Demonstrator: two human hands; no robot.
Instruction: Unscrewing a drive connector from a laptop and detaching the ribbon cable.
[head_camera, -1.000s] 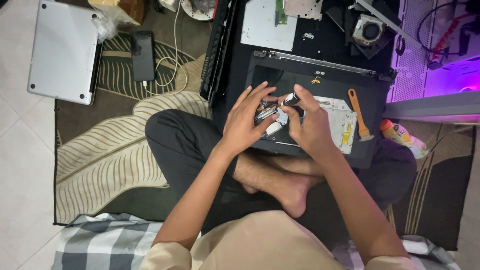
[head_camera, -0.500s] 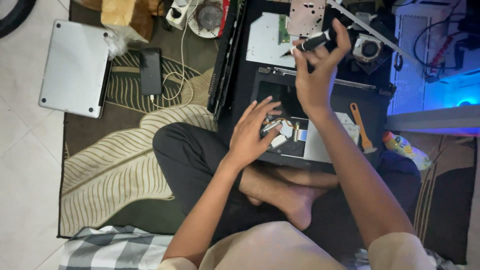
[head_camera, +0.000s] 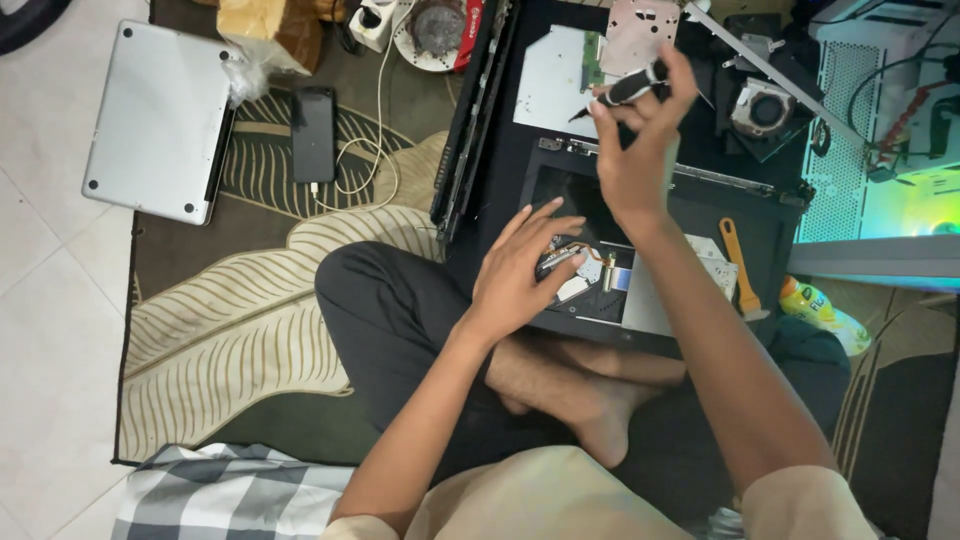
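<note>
A black smartphone (head_camera: 313, 133) with a dark, unlit screen lies face-up on the rug, well left of the left hand (head_camera: 517, 268). Up beyond it sits a crumpled brown paper package (head_camera: 268, 30) with clear plastic wrap. A small yellow-and-green packet (head_camera: 823, 312) rests on the floor, right of the right hand (head_camera: 636, 150) and nearer the person. At the far right, a glowing green-white screen (head_camera: 915, 205).

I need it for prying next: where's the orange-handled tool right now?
In the head view, the orange-handled tool lies on the right part of the opened laptop base, right of the right hand's forearm and just left of a yellow-green bottle.
</note>
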